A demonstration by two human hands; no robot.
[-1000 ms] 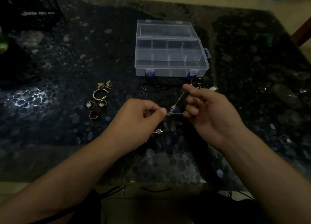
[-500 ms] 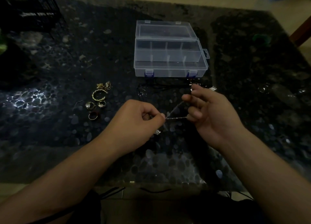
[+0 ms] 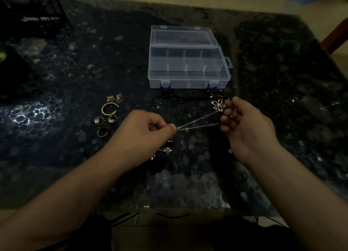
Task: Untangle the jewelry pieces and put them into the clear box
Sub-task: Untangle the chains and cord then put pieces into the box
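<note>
Your hands have drawn apart, left hand (image 3: 150,126) and right hand (image 3: 243,122) each pinching the silver chain (image 3: 197,123) taut, so it looks nearly untangled.

No legible text anywhere.

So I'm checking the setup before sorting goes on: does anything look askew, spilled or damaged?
Nothing stands out. The clear box sits open and upright, its compartments apparently empty. The gold rings lie loosely grouped left of it. Both hands hold a thin silver chain stretched between them.
</note>
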